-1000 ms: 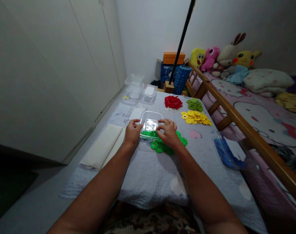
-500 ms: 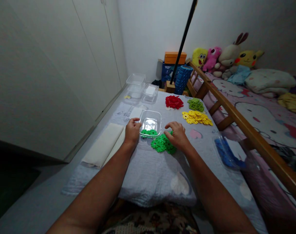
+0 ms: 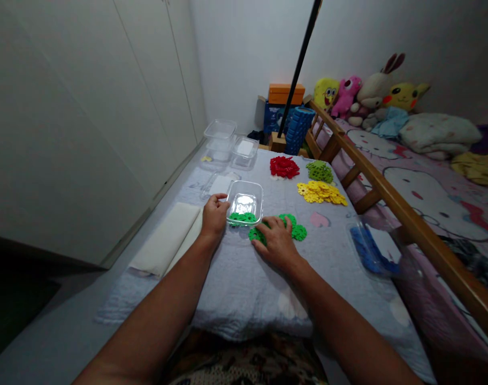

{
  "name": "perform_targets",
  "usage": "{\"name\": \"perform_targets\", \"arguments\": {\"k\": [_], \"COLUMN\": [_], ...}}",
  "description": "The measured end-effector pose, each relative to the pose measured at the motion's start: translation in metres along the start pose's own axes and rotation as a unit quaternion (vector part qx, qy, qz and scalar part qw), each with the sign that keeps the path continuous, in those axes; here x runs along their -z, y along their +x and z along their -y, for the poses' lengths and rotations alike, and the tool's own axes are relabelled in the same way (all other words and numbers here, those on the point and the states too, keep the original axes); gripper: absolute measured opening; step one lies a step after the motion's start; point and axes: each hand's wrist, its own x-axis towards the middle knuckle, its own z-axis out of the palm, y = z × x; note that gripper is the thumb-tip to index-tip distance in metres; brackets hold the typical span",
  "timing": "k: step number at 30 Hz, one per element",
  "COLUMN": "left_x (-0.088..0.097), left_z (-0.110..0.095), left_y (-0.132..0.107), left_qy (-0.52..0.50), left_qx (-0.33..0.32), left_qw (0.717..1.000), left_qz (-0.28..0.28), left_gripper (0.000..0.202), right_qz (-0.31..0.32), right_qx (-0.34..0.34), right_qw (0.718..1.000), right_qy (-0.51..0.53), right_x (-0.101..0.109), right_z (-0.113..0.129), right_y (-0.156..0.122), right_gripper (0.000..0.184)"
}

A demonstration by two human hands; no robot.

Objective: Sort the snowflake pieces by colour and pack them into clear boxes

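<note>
"What's the front container (image 3: 246,202) made of?"
"Clear plastic, smooth and glossy."
"And the green pieces (image 3: 298,232)?"
"Plastic too, by the look, but duller."
"The table covering (image 3: 236,289)?"
"Matt, wrinkled cloth."
"The bed rail (image 3: 392,202)?"
"Wood, smooth, with a slight sheen."

Our left hand (image 3: 214,216) and right hand (image 3: 276,239) are bare, as are our forearms (image 3: 169,299). Between these we wear a dark patterned garment (image 3: 246,358), mottled in brown and cream with touches of dull red and paler speckling low down; its motif is too dim to tell.
</note>
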Motion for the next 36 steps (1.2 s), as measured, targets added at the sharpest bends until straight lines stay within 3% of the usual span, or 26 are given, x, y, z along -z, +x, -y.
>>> {"name": "perform_targets", "arguments": {"k": [13,20,26,30,36], "left_x": [-0.002,-0.002,-0.003,-0.004,-0.004], "left_z": [-0.008,-0.007,-0.004,-0.005,-0.004], "left_y": [-0.008,-0.008,-0.007,-0.009,-0.008], "left_qy": [-0.001,0.011,0.003,0.0,-0.004], "left_qx": [0.009,0.012,0.005,0.003,0.006], "left_qw": [1.0,1.0,1.0,1.0,1.0], "left_qz": [0.017,0.02,0.015,0.015,0.015], "left_gripper": [0.036,0.036,0.038,0.038,0.039], "right_qz": [-0.02,-0.101,-0.179,-0.15,-0.023], "right_qx": [-0.028,-0.062,-0.095,-0.058,-0.022], "right_qw": [0.998,0.98,0.945,0.952,0.994], "right_qy": [0.057,0.162,0.256,0.261,0.108], "right_x": [0.012,0.011,0.032,0.044,0.04], "right_z": [-0.03,-0.034,-0.036,-0.024,0.01], "right_y": [-0.002,0.002,0.01,0.029,0.064], "right_gripper": [0.029,0.015,0.015,0.015,0.015]}}
